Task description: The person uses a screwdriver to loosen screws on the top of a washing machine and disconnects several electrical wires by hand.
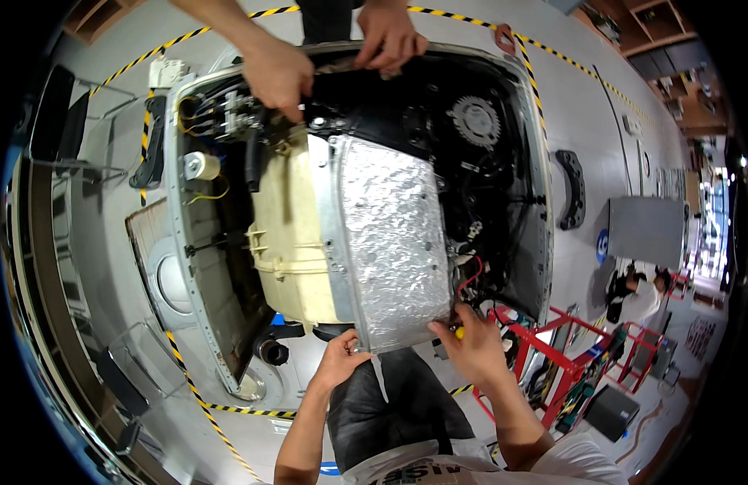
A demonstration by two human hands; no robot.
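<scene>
An open appliance casing (178,234) lies before me, holding a cream plastic tub (289,202) and a foil-covered panel (390,238) with a metal edge. My left hand (342,360) grips the lower-left corner of this panel. My right hand (479,347) is closed at its lower-right corner, thumb on the foil, beside a small yellow object (460,332) partly hidden by the fingers. A red wire (471,275) runs near that corner. Another person's two hands (281,73) (390,40) are at the far edge of the casing, above dark inner parts.
Hazard tape (180,364) marks the floor around the casing. A red metal rack (552,347) with tools stands at lower right. Black curved parts (570,190) lie beside the casing. Chairs (54,117) stand on the left. A person in a white top (641,303) crouches at right.
</scene>
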